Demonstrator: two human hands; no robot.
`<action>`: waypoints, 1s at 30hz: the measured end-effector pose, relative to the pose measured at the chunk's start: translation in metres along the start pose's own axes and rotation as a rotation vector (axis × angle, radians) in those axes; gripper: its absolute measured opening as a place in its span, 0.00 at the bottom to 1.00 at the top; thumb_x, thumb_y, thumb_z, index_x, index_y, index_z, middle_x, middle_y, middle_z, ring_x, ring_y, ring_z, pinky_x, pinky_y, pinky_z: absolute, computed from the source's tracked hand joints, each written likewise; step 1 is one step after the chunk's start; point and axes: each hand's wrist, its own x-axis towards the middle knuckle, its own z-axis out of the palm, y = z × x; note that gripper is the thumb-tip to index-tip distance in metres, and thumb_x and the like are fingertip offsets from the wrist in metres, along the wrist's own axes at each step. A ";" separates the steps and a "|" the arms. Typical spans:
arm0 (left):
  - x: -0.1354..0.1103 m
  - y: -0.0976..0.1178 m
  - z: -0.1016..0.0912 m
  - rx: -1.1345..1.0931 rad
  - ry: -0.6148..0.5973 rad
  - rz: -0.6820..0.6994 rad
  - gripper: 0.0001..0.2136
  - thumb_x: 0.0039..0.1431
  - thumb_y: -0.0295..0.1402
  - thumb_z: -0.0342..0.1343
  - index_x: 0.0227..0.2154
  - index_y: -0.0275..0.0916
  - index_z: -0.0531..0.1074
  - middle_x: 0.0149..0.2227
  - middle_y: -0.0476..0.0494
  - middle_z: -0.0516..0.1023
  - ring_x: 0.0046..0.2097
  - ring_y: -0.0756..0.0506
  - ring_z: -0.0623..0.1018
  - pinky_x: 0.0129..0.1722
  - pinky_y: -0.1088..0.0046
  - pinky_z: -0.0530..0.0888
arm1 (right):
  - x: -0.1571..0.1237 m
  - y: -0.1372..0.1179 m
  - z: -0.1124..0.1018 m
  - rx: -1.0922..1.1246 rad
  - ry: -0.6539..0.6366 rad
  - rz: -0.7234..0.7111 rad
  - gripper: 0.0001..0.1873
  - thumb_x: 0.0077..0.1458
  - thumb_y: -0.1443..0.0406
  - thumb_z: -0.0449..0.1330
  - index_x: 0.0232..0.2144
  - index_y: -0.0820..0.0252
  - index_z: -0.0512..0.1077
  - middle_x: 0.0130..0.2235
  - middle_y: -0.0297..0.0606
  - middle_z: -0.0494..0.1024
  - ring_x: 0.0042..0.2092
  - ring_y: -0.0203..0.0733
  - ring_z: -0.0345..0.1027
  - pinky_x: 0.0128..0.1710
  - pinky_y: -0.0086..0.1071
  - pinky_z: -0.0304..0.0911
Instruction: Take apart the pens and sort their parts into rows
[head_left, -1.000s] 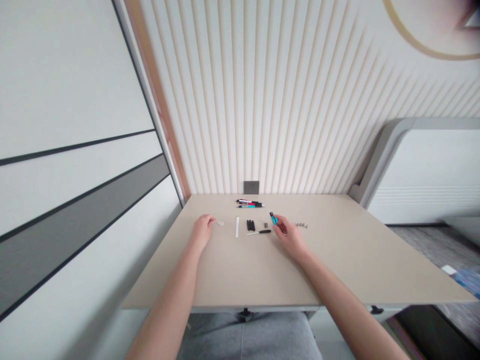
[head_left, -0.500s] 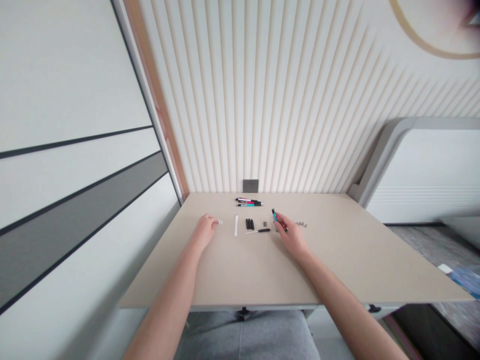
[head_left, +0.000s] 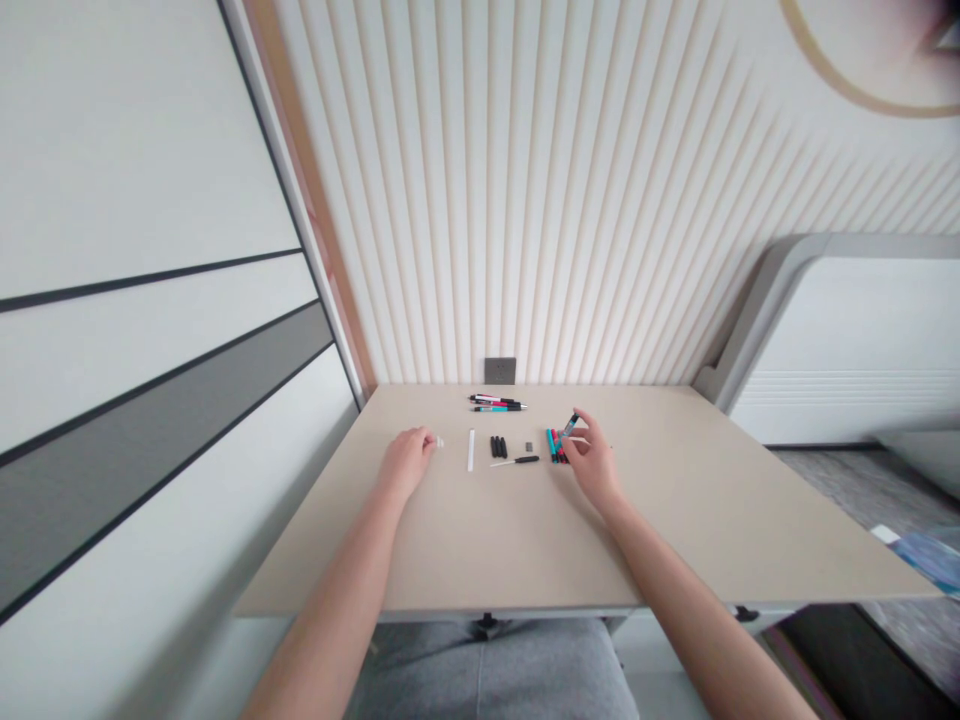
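My right hand (head_left: 592, 462) pinches a slim teal-and-black pen (head_left: 570, 426) by its lower end, just beside a tight bundle of teal, red and black pens (head_left: 556, 446) lying on the table. My left hand (head_left: 407, 463) rests on the tabletop, touching a small white piece (head_left: 440, 442) at its fingertips. Any other white pieces are hidden under those fingers. Between the hands lie a white strip (head_left: 471, 450), several short black sticks (head_left: 499, 446), a small dark square block (head_left: 529, 446) and a slim black-handled tool (head_left: 517, 460).
Several pens (head_left: 496, 403) lie at the table's back edge, below a dark wall socket (head_left: 499, 370). The beige table (head_left: 675, 500) meets a ribbed white wall behind and a white panel on the left. Grey trousers show below the front edge.
My right hand has shifted up and to the right, and a bundle of coloured pens lies where it was. The pen in its grip is tilted differently. My left hand barely moved.
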 end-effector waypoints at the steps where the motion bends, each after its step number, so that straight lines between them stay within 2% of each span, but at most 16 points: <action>1: 0.000 0.000 0.000 -0.005 -0.003 0.001 0.03 0.61 0.29 0.54 0.32 0.39 0.72 0.36 0.43 0.78 0.40 0.44 0.75 0.41 0.71 0.68 | 0.001 -0.001 -0.002 -0.022 0.020 -0.002 0.33 0.54 0.50 0.59 0.59 0.56 0.60 0.41 0.42 0.77 0.34 0.42 0.74 0.33 0.34 0.68; 6: -0.001 0.001 0.000 -0.033 0.001 -0.001 0.03 0.61 0.30 0.55 0.36 0.39 0.73 0.37 0.43 0.79 0.41 0.44 0.76 0.42 0.70 0.68 | 0.010 0.000 -0.019 -0.199 0.169 -0.061 0.27 0.57 0.49 0.53 0.52 0.59 0.66 0.37 0.43 0.79 0.36 0.43 0.73 0.39 0.36 0.67; 9: -0.002 0.001 0.000 -0.056 0.001 -0.006 0.06 0.60 0.29 0.56 0.39 0.39 0.73 0.38 0.43 0.79 0.42 0.43 0.76 0.44 0.69 0.69 | 0.013 0.002 -0.027 -0.298 0.203 -0.075 0.25 0.58 0.50 0.52 0.51 0.59 0.66 0.38 0.43 0.80 0.35 0.42 0.72 0.39 0.36 0.66; 14: -0.004 0.004 -0.004 -0.077 0.005 -0.051 0.09 0.59 0.29 0.56 0.43 0.39 0.72 0.41 0.42 0.78 0.44 0.43 0.76 0.46 0.68 0.69 | 0.013 0.011 -0.030 -0.470 0.102 -0.060 0.17 0.59 0.58 0.51 0.47 0.58 0.67 0.39 0.42 0.79 0.37 0.44 0.74 0.39 0.35 0.63; 19: -0.004 0.010 -0.011 -0.080 0.149 -0.044 0.11 0.61 0.32 0.52 0.45 0.38 0.72 0.45 0.40 0.76 0.46 0.43 0.75 0.47 0.69 0.70 | 0.013 0.021 -0.028 -0.665 -0.036 -0.077 0.11 0.55 0.66 0.51 0.39 0.57 0.71 0.36 0.39 0.79 0.38 0.43 0.72 0.38 0.33 0.61; 23: -0.005 0.022 -0.016 -0.125 0.257 0.054 0.10 0.62 0.29 0.48 0.43 0.39 0.72 0.42 0.42 0.76 0.45 0.44 0.75 0.46 0.70 0.70 | 0.012 0.026 -0.027 -0.754 -0.099 -0.089 0.11 0.54 0.67 0.52 0.36 0.59 0.73 0.37 0.40 0.78 0.37 0.42 0.71 0.39 0.33 0.61; 26: -0.008 0.039 -0.017 -0.092 0.232 0.180 0.10 0.63 0.28 0.48 0.43 0.38 0.72 0.41 0.41 0.76 0.46 0.43 0.74 0.47 0.67 0.68 | 0.010 0.026 -0.025 -0.809 -0.123 -0.104 0.12 0.54 0.68 0.52 0.36 0.60 0.75 0.38 0.42 0.78 0.36 0.41 0.70 0.40 0.33 0.61; 30: -0.015 0.066 -0.013 0.012 0.110 0.385 0.10 0.66 0.29 0.46 0.42 0.40 0.73 0.40 0.40 0.76 0.45 0.43 0.72 0.46 0.63 0.66 | 0.008 0.025 -0.025 -0.854 -0.118 -0.119 0.13 0.55 0.69 0.52 0.36 0.60 0.76 0.37 0.43 0.78 0.36 0.42 0.71 0.39 0.33 0.61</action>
